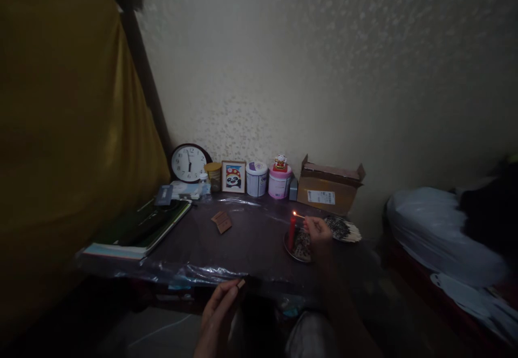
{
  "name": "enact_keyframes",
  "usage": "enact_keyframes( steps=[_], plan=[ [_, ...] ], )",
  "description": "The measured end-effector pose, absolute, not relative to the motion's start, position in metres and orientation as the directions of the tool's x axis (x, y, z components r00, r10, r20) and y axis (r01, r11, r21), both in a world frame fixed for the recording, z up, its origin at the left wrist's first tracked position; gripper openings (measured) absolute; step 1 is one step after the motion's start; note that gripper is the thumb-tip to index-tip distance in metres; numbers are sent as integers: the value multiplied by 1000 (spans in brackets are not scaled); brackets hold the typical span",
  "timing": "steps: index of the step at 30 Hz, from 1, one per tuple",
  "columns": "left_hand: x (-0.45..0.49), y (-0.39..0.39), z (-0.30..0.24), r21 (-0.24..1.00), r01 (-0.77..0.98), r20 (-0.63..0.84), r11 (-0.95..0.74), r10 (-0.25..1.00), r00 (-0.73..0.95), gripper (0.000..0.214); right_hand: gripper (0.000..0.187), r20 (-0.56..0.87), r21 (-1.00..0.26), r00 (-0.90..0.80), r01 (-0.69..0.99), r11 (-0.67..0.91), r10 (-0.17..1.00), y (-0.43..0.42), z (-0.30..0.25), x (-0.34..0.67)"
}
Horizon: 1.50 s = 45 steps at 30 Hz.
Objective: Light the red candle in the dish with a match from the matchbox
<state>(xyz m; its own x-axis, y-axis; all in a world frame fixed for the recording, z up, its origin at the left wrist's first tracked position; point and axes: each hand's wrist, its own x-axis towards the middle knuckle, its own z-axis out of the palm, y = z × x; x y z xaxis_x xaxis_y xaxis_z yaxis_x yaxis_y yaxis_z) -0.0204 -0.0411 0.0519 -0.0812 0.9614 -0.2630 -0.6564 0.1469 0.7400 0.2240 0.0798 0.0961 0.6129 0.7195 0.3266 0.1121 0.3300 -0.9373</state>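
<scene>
A burning match [299, 216] is pinched in my right hand [319, 231], its flame at the top of a red candle [292, 234]. The candle stands upright on a small round plate [288, 250], with dark and pale bits beside it. Whether the wick itself burns is hidden by the glow. Below the table's front edge, my left hand [222, 309] has its thumb and fingers closed on a small tan matchbox [241, 283], of which only the end shows.
A torn brown cardboard piece [221, 222] lies on the plastic-covered table [243, 239]. Behind are a clock [189, 163], a panda picture [233, 176], two canisters [257, 180] and a cardboard box [329, 188]. Large books [141, 228] lie left; a black-and-white fan [343, 229] lies right.
</scene>
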Motion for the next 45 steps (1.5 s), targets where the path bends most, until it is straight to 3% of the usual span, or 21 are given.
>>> enact_keyframes(
  steps=[7,17,29,45],
  plan=[
    [-20,-43,58,685,-707,-284,173,958,-41,23,35,325,-939,612,121,321,721,83,93,226],
    [-23,-41,51,733,-652,-301,190,952,-60,30,34,322,-941,611,125,314,723,83,91,226],
    [-20,-40,50,712,-677,-308,185,949,-65,29,26,299,-948,602,102,300,740,86,85,227],
    [-21,-40,52,704,-687,-306,176,950,-69,30,30,306,-947,601,112,301,739,86,85,226]
  ],
)
